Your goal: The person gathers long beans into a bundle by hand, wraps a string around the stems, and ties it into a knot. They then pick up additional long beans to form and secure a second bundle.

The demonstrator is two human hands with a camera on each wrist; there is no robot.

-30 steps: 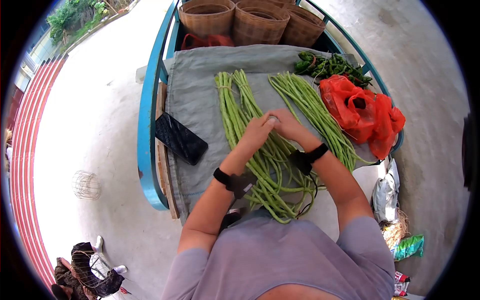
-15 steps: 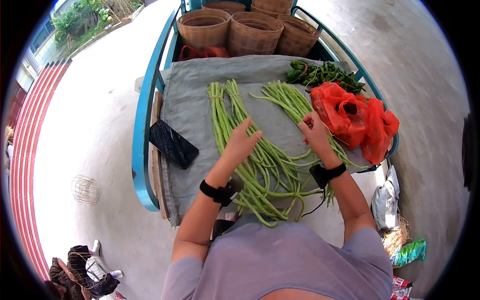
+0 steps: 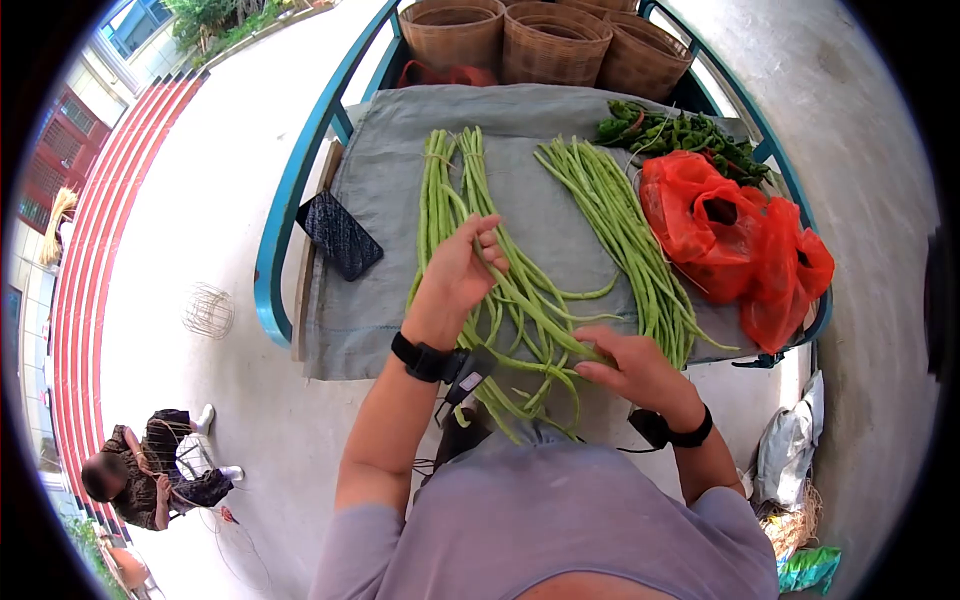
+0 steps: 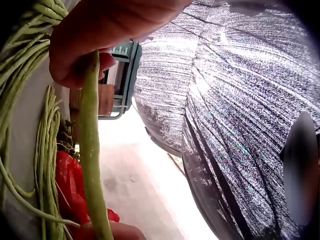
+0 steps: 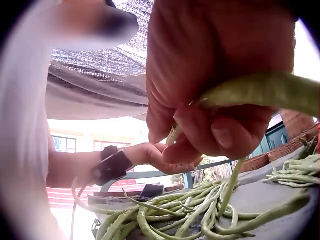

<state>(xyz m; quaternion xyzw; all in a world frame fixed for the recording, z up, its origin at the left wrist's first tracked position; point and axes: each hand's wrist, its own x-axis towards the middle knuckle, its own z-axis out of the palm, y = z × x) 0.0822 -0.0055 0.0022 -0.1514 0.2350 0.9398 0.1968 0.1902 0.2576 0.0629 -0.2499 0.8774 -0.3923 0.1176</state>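
A single green yardlong bean (image 4: 90, 135) is stretched between the two hands, slanting down to the right in the head view. My left hand (image 3: 462, 268) grips its upper part with curled fingers, over the left pile of beans. Lower and to the right, my right hand (image 3: 645, 375) pinches the bean's other end between thumb and fingers. Two tied bundles of yardlong beans (image 3: 434, 190) lie with their tops away from me, loose beans trailing toward the near edge. Another bundle (image 3: 615, 215) lies to their right on the grey cloth (image 3: 370, 150).
A dark phone (image 3: 342, 237) lies at the cloth's left edge by the blue cart rail (image 3: 275, 240). Green peppers (image 3: 680, 138) and red plastic bags (image 3: 700, 220) sit at the right. Wicker baskets (image 3: 455, 45) stand behind. A person (image 3: 140, 470) sits off to the left.
The hands were together over the beans, then parted, the right going toward the right bundle. Now the right hand has come back nearer the body, and a bean is held between both hands.
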